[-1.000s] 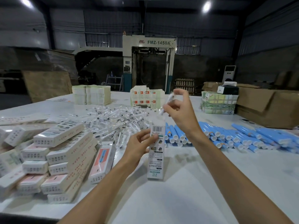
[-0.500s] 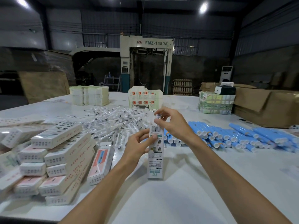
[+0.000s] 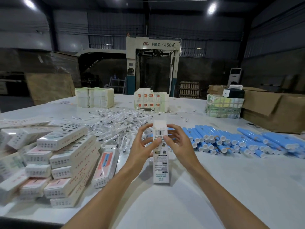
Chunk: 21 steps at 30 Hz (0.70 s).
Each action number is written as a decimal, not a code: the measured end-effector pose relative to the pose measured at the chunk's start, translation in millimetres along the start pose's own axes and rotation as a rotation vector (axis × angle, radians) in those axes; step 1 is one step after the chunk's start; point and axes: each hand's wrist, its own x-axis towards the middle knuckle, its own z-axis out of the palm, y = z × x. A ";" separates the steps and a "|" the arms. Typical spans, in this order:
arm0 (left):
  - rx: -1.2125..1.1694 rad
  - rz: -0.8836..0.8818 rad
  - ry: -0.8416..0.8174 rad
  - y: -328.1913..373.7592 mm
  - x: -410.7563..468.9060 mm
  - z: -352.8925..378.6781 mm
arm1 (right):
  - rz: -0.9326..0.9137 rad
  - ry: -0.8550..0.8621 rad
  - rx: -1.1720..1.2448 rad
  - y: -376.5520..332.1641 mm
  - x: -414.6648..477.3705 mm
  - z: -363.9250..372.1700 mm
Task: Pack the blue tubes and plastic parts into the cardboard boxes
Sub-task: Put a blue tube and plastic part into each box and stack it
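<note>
The cardboard box (image 3: 160, 156) stands on end on the table (image 3: 214, 187), toward its near edge, with its long axis upright and its top flap (image 3: 159, 125) raised open. The left hand (image 3: 143, 149) and right hand (image 3: 179, 144) each pinch its upper part, fingers curled round either side. The blue tubes (image 3: 231, 141) lie just to the right, nearest the right hand. The plastic parts (image 3: 115, 123) are heaped beyond, toward the far edge.
</note>
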 end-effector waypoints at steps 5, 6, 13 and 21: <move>0.050 0.017 -0.028 2.5 0.3 0.7 | 0.030 -0.044 0.043 -2.1 1.6 -6.1; 0.054 0.015 -0.029 2.3 0.5 1.2 | 0.033 -0.062 0.060 -2.3 0.9 -7.3; 0.090 0.003 -0.002 0.8 0.6 -0.4 | 0.056 -0.119 0.045 -0.5 0.5 -10.9; 0.084 -0.021 -0.009 0.8 -0.2 3.8 | 0.107 0.039 0.187 -4.0 2.7 -15.9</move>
